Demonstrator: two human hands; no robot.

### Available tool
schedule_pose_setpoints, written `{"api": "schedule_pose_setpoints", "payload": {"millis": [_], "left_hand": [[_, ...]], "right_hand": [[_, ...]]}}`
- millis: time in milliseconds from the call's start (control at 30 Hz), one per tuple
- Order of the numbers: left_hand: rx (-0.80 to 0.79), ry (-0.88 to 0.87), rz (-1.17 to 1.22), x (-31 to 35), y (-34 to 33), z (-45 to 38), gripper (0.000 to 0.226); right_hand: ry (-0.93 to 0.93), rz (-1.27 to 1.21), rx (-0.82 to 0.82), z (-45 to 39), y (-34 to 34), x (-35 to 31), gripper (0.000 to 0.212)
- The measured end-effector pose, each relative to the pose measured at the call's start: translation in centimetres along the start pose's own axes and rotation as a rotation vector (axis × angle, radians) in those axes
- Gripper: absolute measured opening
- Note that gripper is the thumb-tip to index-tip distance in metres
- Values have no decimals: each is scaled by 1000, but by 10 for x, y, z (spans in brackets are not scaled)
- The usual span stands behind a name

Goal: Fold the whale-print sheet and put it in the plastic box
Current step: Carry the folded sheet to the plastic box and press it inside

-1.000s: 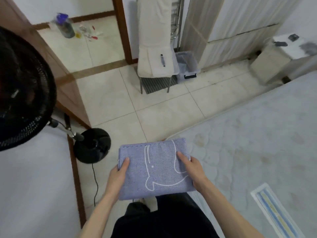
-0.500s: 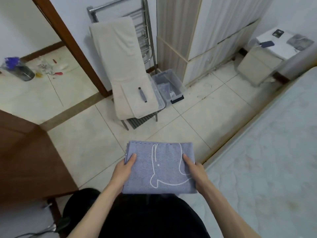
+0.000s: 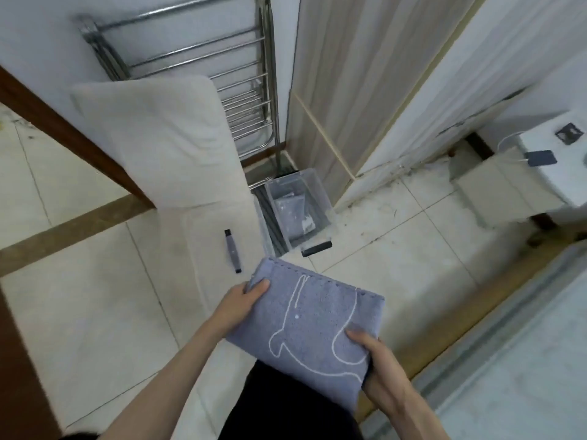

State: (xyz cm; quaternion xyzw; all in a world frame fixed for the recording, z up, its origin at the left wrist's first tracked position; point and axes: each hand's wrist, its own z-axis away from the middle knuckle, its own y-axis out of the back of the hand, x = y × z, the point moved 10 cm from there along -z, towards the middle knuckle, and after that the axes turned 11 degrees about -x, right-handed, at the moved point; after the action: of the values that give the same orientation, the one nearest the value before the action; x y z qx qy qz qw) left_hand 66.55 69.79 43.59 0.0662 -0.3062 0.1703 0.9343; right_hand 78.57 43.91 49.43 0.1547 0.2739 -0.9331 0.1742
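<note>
Pale tiled floor [image 3: 397, 249], wardrobe corner beyond. I log my left hand [image 3: 241, 304] gripping the left edge of the folded blue-grey terry sheet with white whale outline [image 3: 313, 325], thumb on top. My right hand [image 3: 381, 373] grips its near right corner, thumb over the cloth. Sheet held flat between both hands, above the floor. Clear plastic storage box [image 3: 298, 211] stands open beyond the sheet, against the wardrobe, beside a cream cushioned chair [image 3: 178, 154].
</note>
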Motion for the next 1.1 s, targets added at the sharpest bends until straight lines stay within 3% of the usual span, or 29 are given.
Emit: {"api": "schedule_pose_setpoints", "payload": {"millis": [100, 167, 267, 333, 433, 567, 667, 767, 833, 967, 1100], "left_hand": [[-35, 29, -57, 62, -1, -99, 58], [-67, 46, -93, 87, -3, -173, 65], [-108, 42, -217, 107, -3, -302, 43], [-104, 27, -277, 105, 6, -403, 42], [-39, 14, -401, 91, 29, -556, 56], [72, -64, -679, 106, 54, -712, 33], [215, -107, -906, 116, 72, -792, 30], [195, -75, -1030, 89, 77, -855, 36], [153, 34, -1072, 54, 83, -888, 45], [168, 248, -1015, -3, 98, -920, 73], [186, 252, -790, -17, 105, -936, 87]], "right_hand": [[-111, -60, -60, -62, 18, -62, 46], [-189, -19, 33, -116, 56, -91, 43], [-257, -70, 160, -217, 117, -113, 50], [-300, -98, 213, -306, 149, -112, 54], [-232, -223, 223, -457, 184, -100, 53], [-24, -369, 144, -635, 199, -83, 51], [-95, -447, 164, -733, 214, -51, 48], [-141, -518, 225, -803, 233, -22, 40], [-178, -506, 285, -837, 246, -6, 27], [-273, -441, 371, -870, 261, 21, 14], [-314, -478, 384, -875, 266, 25, 13]]}}
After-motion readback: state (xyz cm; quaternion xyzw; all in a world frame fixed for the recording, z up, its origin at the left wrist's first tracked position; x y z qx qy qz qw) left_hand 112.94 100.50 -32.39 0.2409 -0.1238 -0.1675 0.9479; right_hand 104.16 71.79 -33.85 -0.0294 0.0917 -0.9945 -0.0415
